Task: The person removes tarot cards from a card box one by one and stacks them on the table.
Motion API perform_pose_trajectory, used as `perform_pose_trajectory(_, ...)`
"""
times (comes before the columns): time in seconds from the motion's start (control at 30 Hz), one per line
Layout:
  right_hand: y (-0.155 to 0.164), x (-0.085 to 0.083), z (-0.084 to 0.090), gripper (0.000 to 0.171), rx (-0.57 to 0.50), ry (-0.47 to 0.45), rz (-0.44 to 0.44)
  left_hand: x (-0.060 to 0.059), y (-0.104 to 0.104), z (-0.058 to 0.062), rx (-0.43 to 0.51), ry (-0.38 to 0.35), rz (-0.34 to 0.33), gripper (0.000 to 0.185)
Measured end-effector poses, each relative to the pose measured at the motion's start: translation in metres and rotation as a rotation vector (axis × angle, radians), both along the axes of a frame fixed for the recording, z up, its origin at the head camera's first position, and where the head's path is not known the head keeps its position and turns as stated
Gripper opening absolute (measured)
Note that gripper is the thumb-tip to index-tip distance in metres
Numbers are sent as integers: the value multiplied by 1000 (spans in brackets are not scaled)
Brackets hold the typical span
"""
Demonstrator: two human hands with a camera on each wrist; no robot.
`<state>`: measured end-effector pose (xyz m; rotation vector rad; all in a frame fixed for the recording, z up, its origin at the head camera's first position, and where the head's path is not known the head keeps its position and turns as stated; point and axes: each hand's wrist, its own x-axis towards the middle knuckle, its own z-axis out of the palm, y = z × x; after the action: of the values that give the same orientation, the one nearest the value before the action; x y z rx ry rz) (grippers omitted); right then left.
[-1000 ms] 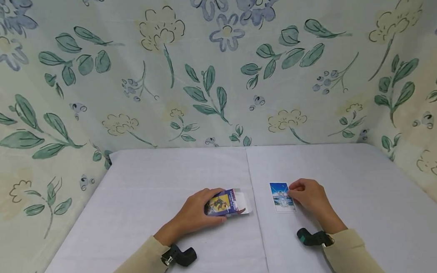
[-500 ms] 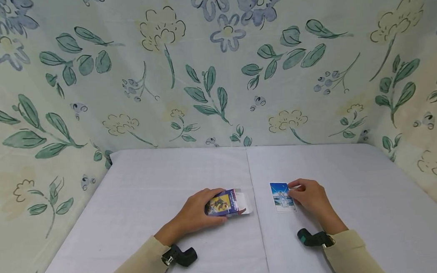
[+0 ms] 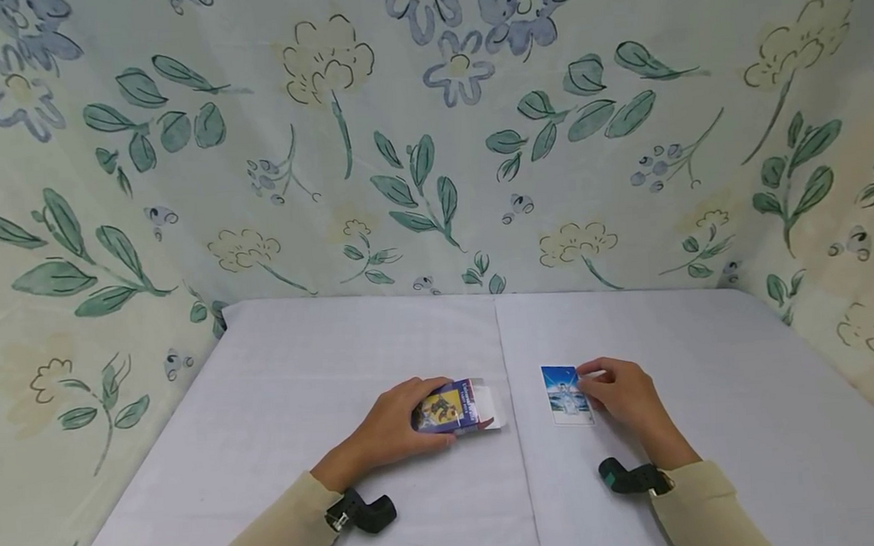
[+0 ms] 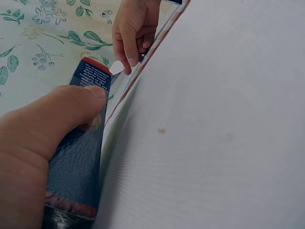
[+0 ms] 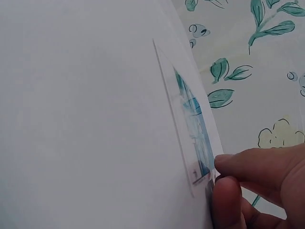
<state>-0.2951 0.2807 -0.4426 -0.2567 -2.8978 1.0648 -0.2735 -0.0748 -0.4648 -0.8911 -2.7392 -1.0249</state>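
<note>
Left hand (image 3: 386, 430) is gripping the small blue cardboard card box (image 3: 453, 407), flap open, flat on the white-clothed worktop (image 3: 336, 346). Right hand (image 3: 625, 397) is pinching the edge of a blue-and-white picture card (image 3: 565, 394) lying just beside it, fingers (image 5: 248, 164) clenched on the corner. Floral fabric backdrop (image 3: 429, 140) is hanging behind.

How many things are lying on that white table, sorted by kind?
Card boxes: 1, the blue card box with its flap open, held by the left hand.
Picture cards: 1, the card pinched at its edge by the right hand.
Total: 2.
</note>
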Motion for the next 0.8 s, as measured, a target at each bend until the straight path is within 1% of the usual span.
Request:
perform_pose_trajectory(0.17,0,0,-2,28,2,4,-1,0,1,0,11,12,-10,76)
perform_pose_trajectory(0.5,-4,0,-4,24,19,16,-4,1,0,0,2,5,2,76)
perform_pose_trajectory(0.8,-3,1,-2,26,-16,10,-4,1,2,-1,12,6,-9,76)
